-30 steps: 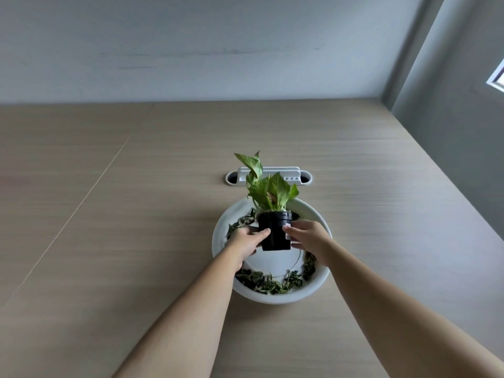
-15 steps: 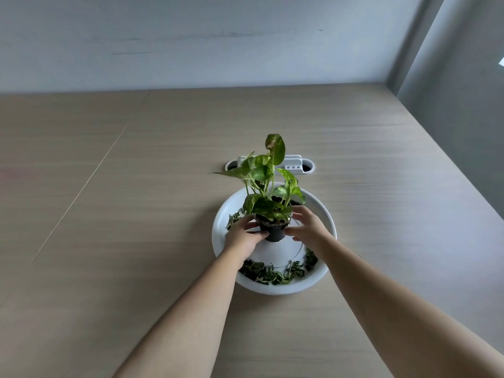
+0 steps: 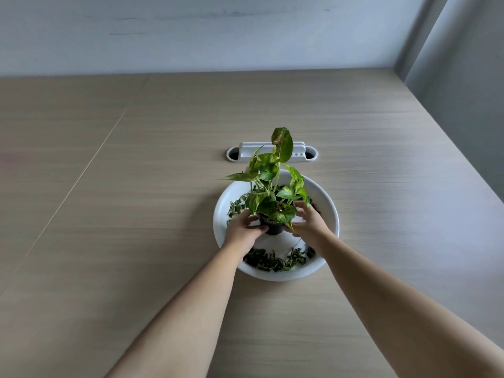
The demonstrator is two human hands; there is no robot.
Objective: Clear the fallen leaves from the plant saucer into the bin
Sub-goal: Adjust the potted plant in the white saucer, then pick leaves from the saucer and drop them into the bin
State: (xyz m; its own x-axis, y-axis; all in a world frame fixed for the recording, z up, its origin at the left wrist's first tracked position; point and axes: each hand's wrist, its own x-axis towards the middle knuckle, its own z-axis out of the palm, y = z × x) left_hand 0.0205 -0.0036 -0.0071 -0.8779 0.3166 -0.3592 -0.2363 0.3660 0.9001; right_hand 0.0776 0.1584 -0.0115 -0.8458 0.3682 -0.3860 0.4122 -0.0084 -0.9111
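Observation:
A white round saucer [image 3: 331, 211] sits on the wooden table. Dark fallen leaves [image 3: 272, 261] lie along its near inside edge, and more fallen leaves [image 3: 236, 205] lie at its left. A small black plant pot [image 3: 273, 228] with a green variegated plant [image 3: 268, 186] stands in the saucer's middle. My left hand [image 3: 242, 231] grips the pot's left side. My right hand [image 3: 309, 226] is against its right side, fingers spread and slightly blurred. No bin is in view.
A white cable grommet [image 3: 305, 155] is set into the table [image 3: 136, 214] just behind the saucer. A grey wall [image 3: 469, 118] borders the table on the right, and a pale wall runs along the back.
The pot, held raised and seen from the side a second ago, has come down into the middle of the saucer. Both hands stayed on it, and the view tilted downward.

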